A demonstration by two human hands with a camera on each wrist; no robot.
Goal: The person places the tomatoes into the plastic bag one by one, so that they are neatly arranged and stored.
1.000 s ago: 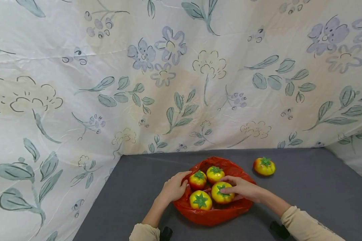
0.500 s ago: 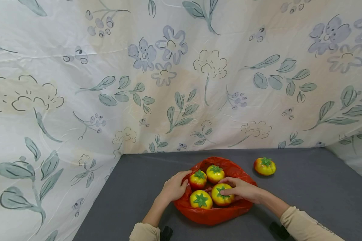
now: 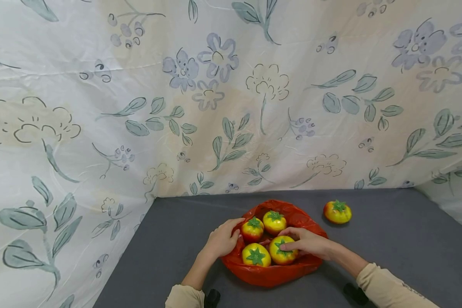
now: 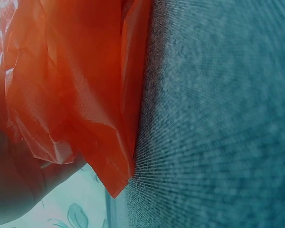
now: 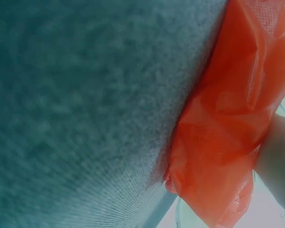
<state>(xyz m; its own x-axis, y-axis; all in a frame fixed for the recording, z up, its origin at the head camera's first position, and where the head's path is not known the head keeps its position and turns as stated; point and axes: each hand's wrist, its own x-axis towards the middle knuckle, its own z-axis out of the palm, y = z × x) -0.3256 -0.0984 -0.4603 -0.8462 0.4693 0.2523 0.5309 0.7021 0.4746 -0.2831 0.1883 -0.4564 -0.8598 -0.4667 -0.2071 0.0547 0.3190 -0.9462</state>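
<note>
A red plastic bag (image 3: 269,280) lies opened wide on the dark table, its rim spread in the head view. Inside it sit several yellow-and-red tomatoes with green star-shaped tops. My right hand (image 3: 312,244) reaches in over the bag's right side and holds the front right tomato (image 3: 284,256), thumb on its green top. My left hand (image 3: 224,239) grips the bag's left rim, beside the back left tomato (image 3: 250,234). The front left tomato (image 3: 251,259) and the back tomato (image 3: 271,226) rest untouched. In both wrist views the red plastic hides the fingers.
One more tomato (image 3: 337,214) lies on the grey tabletop (image 3: 392,239), right of the bag and farther back. Behind the table hangs a floral cloth (image 3: 223,128), which also runs along the left side. A black object (image 3: 212,298) shows by the left sleeve.
My right hand has lowered the front right tomato slightly into the bag, toward me. My left hand keeps its place on the rim.
</note>
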